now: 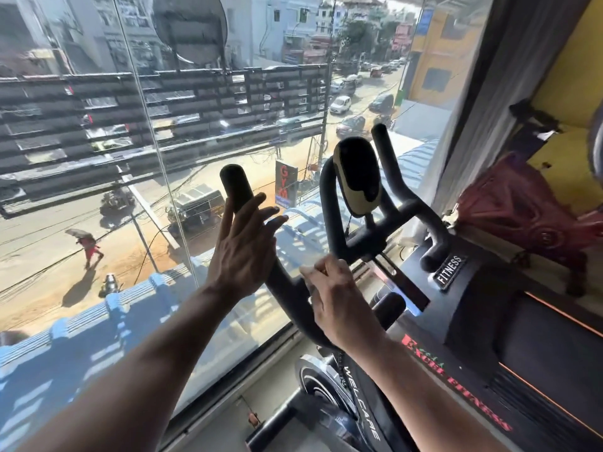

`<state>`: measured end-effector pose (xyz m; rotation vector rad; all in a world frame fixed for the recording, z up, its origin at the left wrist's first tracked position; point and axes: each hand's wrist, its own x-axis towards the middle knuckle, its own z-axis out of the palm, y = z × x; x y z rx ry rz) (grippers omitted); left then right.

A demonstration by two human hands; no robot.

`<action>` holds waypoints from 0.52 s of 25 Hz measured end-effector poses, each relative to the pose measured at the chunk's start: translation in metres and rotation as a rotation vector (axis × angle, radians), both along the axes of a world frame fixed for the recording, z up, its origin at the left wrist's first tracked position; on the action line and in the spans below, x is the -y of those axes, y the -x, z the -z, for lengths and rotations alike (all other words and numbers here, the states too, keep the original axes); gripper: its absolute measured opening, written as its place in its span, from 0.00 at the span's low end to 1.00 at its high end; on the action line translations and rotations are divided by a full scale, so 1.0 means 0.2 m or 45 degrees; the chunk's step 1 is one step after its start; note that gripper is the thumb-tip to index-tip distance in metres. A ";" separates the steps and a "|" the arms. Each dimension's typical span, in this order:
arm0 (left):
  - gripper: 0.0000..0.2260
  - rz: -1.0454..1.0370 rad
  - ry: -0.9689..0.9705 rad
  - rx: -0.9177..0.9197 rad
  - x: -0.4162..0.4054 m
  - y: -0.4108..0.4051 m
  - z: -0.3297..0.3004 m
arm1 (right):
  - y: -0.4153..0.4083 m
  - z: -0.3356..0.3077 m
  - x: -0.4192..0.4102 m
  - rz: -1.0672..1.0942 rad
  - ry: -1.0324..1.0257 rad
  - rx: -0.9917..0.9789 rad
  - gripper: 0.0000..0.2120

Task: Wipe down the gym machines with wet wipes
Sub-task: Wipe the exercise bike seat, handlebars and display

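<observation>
Farthest left stands the glass window (pixel 146 158), through which a street is seen below. Against it rises the left grip (pixel 235 187) of an exercise bike's handlebar (pixel 329 223), a black foam-covered horn. The left hand (pixel 243 252) is laid flat against this grip, fingers straight and spread, palm toward the foam; no wipe can be made out beneath it. Lower and to the right, the right hand (pixel 336 301) is curled round the bend of the bar, and something pale shows at its fingertips, possibly a wet wipe (pixel 306 272), though this cannot be confirmed. Beyond it the oval console (pixel 359 177) is mounted between the horns, and the right grip (pixel 381 141) stands untouched. At far right a treadmill (pixel 489 321) marked FITNESS is set beside the bike.

The step in hand is judged to be the wiping of the handlebar's left side. For the next move, the wipe would need to be drawn up along the left grip while the bar is steadied, then carried across to the console and right grip.
</observation>
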<state>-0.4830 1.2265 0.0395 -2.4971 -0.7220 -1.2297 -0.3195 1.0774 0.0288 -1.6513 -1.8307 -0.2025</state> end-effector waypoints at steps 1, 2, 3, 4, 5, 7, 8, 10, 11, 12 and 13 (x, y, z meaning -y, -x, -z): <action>0.16 -0.009 -0.003 0.002 0.00 0.00 0.00 | -0.01 0.01 -0.01 -0.028 -0.005 0.052 0.18; 0.16 -0.021 -0.006 0.000 0.01 0.00 0.00 | -0.05 0.00 0.00 -0.044 -0.006 0.084 0.18; 0.16 -0.030 0.000 -0.005 0.00 0.00 -0.01 | -0.13 0.00 -0.02 -0.038 -0.012 0.112 0.18; 0.16 -0.041 0.006 -0.014 0.01 0.00 -0.01 | -0.21 -0.02 -0.04 -0.008 -0.029 0.108 0.17; 0.16 -0.050 0.024 -0.021 0.02 0.00 -0.01 | -0.28 -0.04 -0.05 0.011 -0.034 0.067 0.15; 0.17 -0.099 0.113 0.000 0.07 -0.03 -0.01 | -0.40 -0.06 -0.06 -0.021 -0.056 -0.132 0.12; 0.19 -0.150 0.181 0.022 0.11 -0.06 -0.01 | -0.44 -0.05 -0.04 0.004 -0.120 -0.277 0.12; 0.22 -0.227 0.305 0.069 0.17 -0.11 0.00 | -0.51 0.03 0.08 0.175 -0.274 -0.683 0.10; 0.23 -0.242 0.337 0.079 0.19 -0.13 0.00 | -0.55 0.10 0.17 0.271 -0.347 -0.874 0.10; 0.23 -0.261 0.340 0.068 0.20 -0.13 0.01 | -0.56 0.16 0.26 0.308 -0.420 -1.034 0.09; 0.23 -0.286 0.340 0.047 0.20 -0.13 0.02 | -0.54 0.26 0.35 0.343 -0.435 -1.157 0.10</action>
